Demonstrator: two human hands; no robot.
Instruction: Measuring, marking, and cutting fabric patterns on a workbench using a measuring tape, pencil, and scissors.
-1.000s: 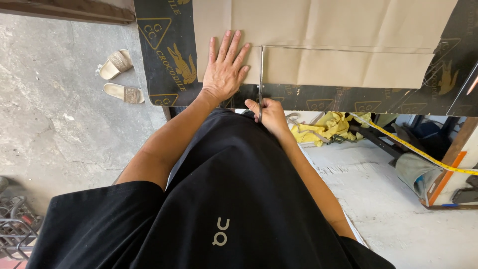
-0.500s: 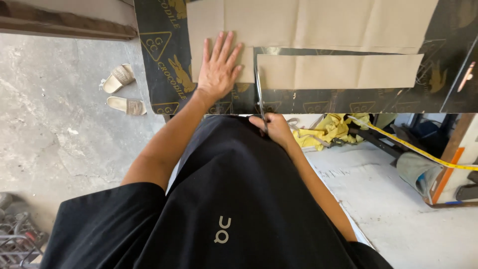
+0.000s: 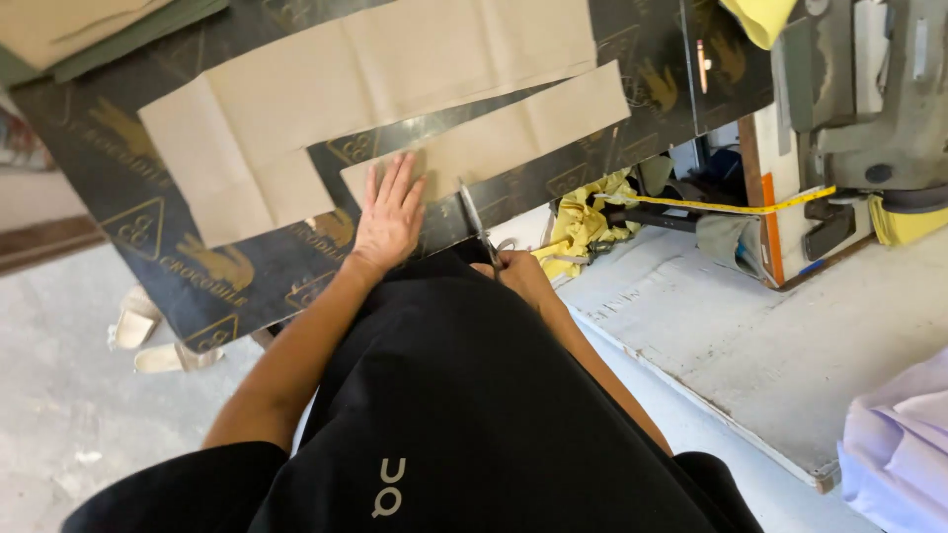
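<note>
My left hand (image 3: pixel 389 212) lies flat, fingers spread, on the near end of a long tan paper strip (image 3: pixel 513 133) lying on a black printed board (image 3: pixel 227 266). My right hand (image 3: pixel 520 275) grips the handles of a pair of scissors (image 3: pixel 478 225) at the board's near edge, blades pointing away into the strip just right of my left hand. A larger tan paper sheet (image 3: pixel 326 89) with a cut-out notch lies beyond the strip. My black shirt hides the board's near edge below my hands.
Yellow cloth (image 3: pixel 585 215) and a yellow measuring tape (image 3: pixel 731 204) sit right of the board. A grey sewing machine (image 3: pixel 869 89) stands at the top right over a white table (image 3: pixel 790 345). Sandals (image 3: pixel 148 341) lie on the concrete floor at left. Pale fabric (image 3: pixel 904 444) is bottom right.
The view has swung and tilted. The narrow strip now lies apart from the larger sheet. My left hand has shifted onto the strip's near end; my right hand still holds the scissors.
</note>
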